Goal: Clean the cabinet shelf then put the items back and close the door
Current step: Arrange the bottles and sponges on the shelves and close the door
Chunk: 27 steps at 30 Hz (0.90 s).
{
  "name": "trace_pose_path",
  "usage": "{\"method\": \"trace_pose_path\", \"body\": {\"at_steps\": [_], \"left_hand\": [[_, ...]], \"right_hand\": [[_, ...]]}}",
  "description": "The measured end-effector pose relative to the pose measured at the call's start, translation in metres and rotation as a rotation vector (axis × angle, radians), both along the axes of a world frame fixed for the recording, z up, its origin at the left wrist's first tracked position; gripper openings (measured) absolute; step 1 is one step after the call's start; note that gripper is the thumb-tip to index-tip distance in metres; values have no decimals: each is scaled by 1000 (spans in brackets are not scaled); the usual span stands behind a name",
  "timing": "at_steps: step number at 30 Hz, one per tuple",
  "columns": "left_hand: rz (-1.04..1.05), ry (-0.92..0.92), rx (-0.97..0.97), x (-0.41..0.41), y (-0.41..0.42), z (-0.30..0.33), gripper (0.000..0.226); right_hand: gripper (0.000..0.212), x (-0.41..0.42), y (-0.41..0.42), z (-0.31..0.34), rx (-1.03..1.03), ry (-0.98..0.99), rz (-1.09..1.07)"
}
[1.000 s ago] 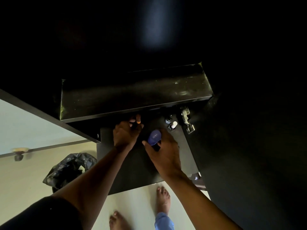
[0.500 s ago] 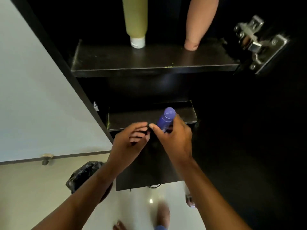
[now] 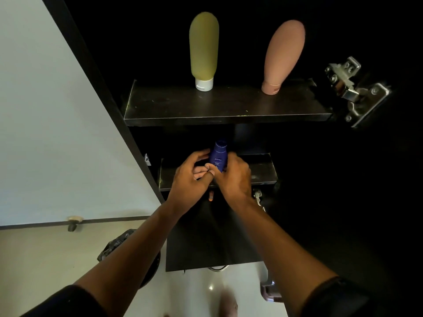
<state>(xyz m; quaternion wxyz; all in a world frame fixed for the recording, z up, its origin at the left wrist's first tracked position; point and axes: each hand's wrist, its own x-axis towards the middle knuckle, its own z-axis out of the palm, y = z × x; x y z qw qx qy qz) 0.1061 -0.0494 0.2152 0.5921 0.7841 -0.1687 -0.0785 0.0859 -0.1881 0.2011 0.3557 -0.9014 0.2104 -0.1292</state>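
Observation:
A small dark blue Nivea bottle [image 3: 219, 156] stands upright over the lower black shelf [image 3: 261, 172]. My right hand [image 3: 233, 177] wraps around its lower half. My left hand [image 3: 191, 177] cups it from the left, fingers touching the bottle and my right thumb. On the upper black shelf [image 3: 224, 106] a yellow-green tube [image 3: 203, 46] stands on its white cap, and a pink tube [image 3: 285, 53] stands on its cap to the right, leaning right.
The white cabinet side [image 3: 57, 124] runs down the left. A metal hinge [image 3: 352, 90] sits at the upper right, a second hinge [image 3: 257, 195] below the lower shelf. A bin with a black bag [image 3: 128, 250] stands on the pale floor.
The view has tilted up, bringing the upper shelf and both tubes fully into sight. The blue bottle has risen from below the lower shelf to stand upright at it, with both hands closed around it.

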Motion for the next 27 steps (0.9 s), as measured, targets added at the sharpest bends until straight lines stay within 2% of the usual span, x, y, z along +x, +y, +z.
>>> {"method": "trace_pose_path", "body": {"at_steps": [9, 18, 20, 23, 24, 27], "left_hand": [[51, 47, -50, -3, -5, -16, 54], [61, 64, -8, -3, -3, -26, 60], [140, 27, 14, -6, 0, -28, 64], [290, -91, 42, -23, 9, -31, 54], [292, -120, 41, -32, 12, -35, 48], [201, -189, 105, -58, 16, -56, 28]], "right_hand": [[49, -1, 0, -9, -29, 19, 37], [51, -1, -2, -17, -14, 13, 42], [57, -6, -3, -19, 21, 11, 43], [69, -30, -1, -21, 81, -83, 2], [65, -41, 1, -24, 86, -147, -29], [36, -78, 5, -42, 87, -258, -139]]}}
